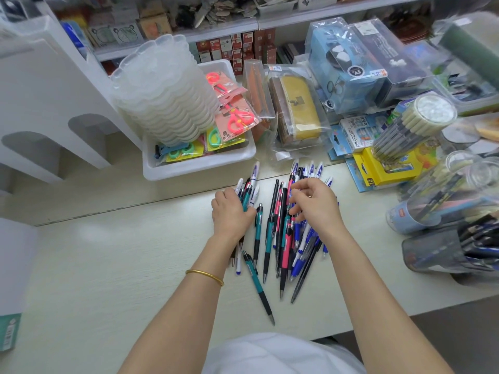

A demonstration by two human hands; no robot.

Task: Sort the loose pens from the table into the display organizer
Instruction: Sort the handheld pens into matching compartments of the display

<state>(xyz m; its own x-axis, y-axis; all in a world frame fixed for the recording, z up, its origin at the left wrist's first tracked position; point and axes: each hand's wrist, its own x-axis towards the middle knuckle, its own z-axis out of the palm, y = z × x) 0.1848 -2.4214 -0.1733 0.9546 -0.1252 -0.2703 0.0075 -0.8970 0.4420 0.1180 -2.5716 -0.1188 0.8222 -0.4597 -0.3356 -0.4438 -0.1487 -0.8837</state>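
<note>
Cluttered stationery counter, pale table (108, 265): best gather by colour with tips aligned, as left hand (232, 211) grips a bunch of loose pens (286, 247), right hand (313, 203) curls into the heap, grasp unclear; pens slim, teal, pink, blue, black, white, lying mid-table, well apart from white display organizer (54, 117) at left.

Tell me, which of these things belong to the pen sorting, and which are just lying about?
Part of the job: loose pens, left hand gripping a bunch of pens, right hand at the pile, white display organizer.
Just lying about: tray of scissors, stacked translucent containers, yellow pencil case, yellow box.
</note>
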